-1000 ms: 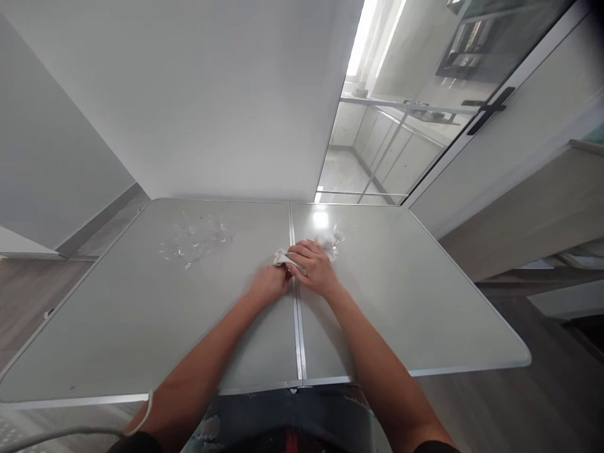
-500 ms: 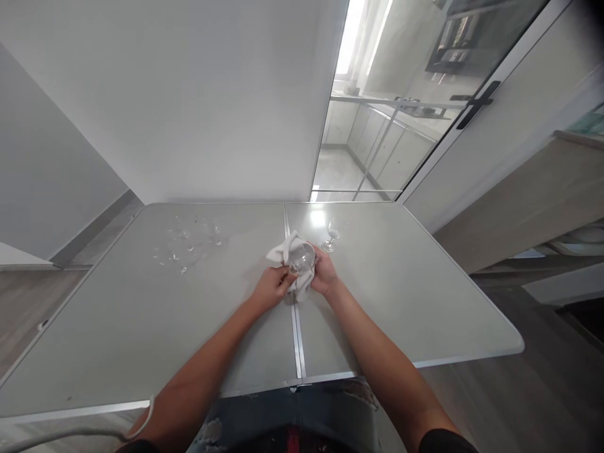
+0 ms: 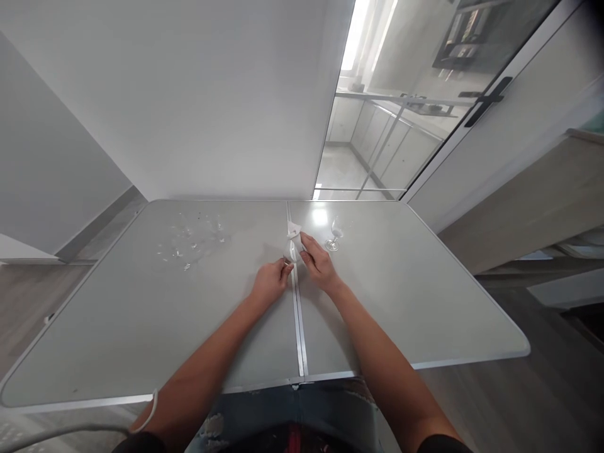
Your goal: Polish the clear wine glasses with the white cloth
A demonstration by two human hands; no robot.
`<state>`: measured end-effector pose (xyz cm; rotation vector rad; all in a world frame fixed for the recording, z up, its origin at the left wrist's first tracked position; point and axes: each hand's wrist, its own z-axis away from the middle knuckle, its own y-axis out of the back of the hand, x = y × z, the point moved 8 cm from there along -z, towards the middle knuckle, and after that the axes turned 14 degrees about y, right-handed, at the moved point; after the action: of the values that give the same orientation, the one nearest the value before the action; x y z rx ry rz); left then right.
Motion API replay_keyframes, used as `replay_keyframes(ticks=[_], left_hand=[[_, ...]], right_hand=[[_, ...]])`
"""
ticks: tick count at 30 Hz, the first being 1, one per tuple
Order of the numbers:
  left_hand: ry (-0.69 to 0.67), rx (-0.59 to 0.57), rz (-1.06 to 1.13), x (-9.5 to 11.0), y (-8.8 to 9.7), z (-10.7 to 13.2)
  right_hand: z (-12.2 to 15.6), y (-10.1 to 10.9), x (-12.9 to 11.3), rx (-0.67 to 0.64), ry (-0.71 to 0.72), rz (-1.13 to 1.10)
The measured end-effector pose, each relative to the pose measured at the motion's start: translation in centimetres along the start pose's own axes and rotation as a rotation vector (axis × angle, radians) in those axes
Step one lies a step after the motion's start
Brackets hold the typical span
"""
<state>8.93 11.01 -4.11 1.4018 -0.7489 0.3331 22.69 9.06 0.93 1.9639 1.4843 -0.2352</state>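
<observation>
Head view shows both hands meeting over the table's (image 3: 141,327) centre seam (image 3: 297,314), where the left hand (image 3: 270,282) pinches the lower part of a small glass (image 3: 291,253) and the right hand (image 3: 318,264) pinches a white cloth (image 3: 293,231) stuffed into it. Just right of the seam, beside the right hand, stands a second glass (image 3: 335,234), upright. Well left of the seam, more clear glasses (image 3: 191,240) sit in a cluster.

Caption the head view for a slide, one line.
Both hands, left hand and right hand, hold a glass with a white cloth over a grey table; another glass stands nearby.
</observation>
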Motion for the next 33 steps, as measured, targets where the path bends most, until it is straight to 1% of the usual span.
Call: replay_keyframes(ticks=[3,5,7,8,10,12,13,15,16,18,19,21,23,24,25,27,29,30,31,33], left_hand=[[-0.050,-0.011,-0.232,0.0,-0.4,-0.1],[-0.093,-0.045,-0.331,0.1,-0.9,0.1],[-0.117,-0.085,-0.389,0.3,-1.3,0.4],[-0.123,-0.105,-0.407,0.4,-1.5,0.6],[-0.136,-0.143,-0.434,0.6,-1.6,0.9],[-0.153,-0.164,-0.443,0.8,-1.5,1.2],[-0.161,-0.167,-0.437,0.9,-1.4,1.2],[-0.168,-0.156,-0.394,1.1,-1.1,1.2],[-0.166,-0.146,-0.349,1.2,-0.9,1.2],[-0.151,-0.148,-0.186,1.4,-0.8,1.2],[-0.137,-0.165,-0.068,1.5,-0.8,1.2],[-0.096,-0.230,0.207,1.7,-1.3,1.3],[-0.039,-0.297,0.461,1.7,-2.1,1.2],[-0.014,-0.310,0.559,1.6,-2.5,1.0],[0.005,-0.304,0.637,1.5,-2.7,0.8],[0.028,-0.247,0.743,1.1,-2.7,0.3],[0.041,-0.188,0.813,0.6,-2.4,-0.2],[0.058,-0.175,0.848,0.3,-2.3,-0.4],[0.084,-0.175,0.888,0.0,-2.3,-0.5],[0.166,-0.191,0.977,-0.7,-2.4,-0.7]], right_hand=[[-0.3,-0.1,-0.7,-0.141,0.058,0.055],[-0.4,-0.2,-1.3,-0.229,0.088,0.110],[-0.4,-0.2,-1.4,-0.294,0.069,0.135],[-0.4,-0.2,-1.2,-0.320,0.031,0.124],[0.0,-0.4,-0.3,-0.359,-0.101,0.051],[0.8,-0.3,1.4,-0.327,-0.308,-0.083],[1.3,-0.2,2.3,-0.268,-0.427,-0.175],[2.4,0.0,3.8,-0.076,-0.644,-0.412],[2.9,-0.1,4.2,0.032,-0.723,-0.552],[3.4,-0.6,4.4,0.220,-0.807,-0.823],[3.4,-1.0,4.3,0.286,-0.824,-0.936],[3.3,-2.1,3.7,0.356,-0.847,-1.091],[3.2,-3.4,3.2,0.369,-0.868,-1.150],[3.3,-4.1,3.0,0.367,-0.876,-1.149],[3.4,-4.7,3.0,0.368,-0.880,-1.130],[3.7,-5.3,3.0,0.399,-0.860,-1.044],[4.0,-5.4,3.1,0.425,-0.813,-0.937],[4.1,-5.3,3.1,0.416,-0.784,-0.892],[4.1,-5.3,3.0,0.382,-0.752,-0.860],[3.8,-5.3,2.7,0.235,-0.672,-0.820]])
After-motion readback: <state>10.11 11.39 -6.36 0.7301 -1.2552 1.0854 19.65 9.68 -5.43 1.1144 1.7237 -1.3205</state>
